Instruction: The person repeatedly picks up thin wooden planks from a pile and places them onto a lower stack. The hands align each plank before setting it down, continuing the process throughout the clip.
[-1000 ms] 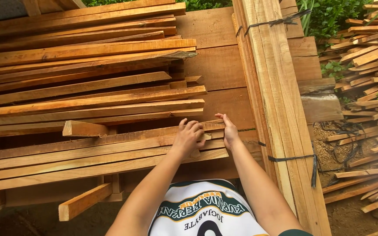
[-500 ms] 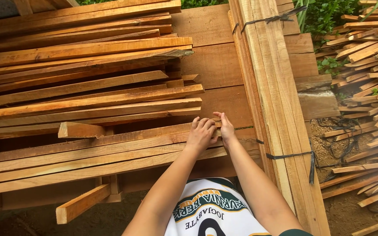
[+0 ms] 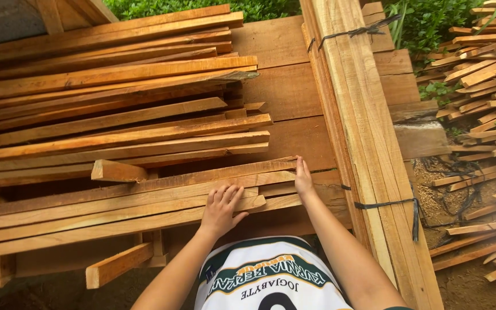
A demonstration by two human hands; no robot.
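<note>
I'm resting my left hand (image 3: 220, 209) flat, fingers spread and not gripping anything, on the wood strips (image 3: 116, 209) lying at the near edge of the stack. My right hand (image 3: 303, 179) is pressing open against the end of the top strip (image 3: 213, 175), just beside the tied bundle of planks (image 3: 368, 149), with scrap offcuts (image 3: 483, 86) piled further right.

Left hand (image 3: 221, 208) flat, fingers spread; right hand (image 3: 303, 179) edge-on, both arms outstretched.

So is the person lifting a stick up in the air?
No, both the left hand and the right hand lie flat on the wooden slats, which rest in the stack.
</note>
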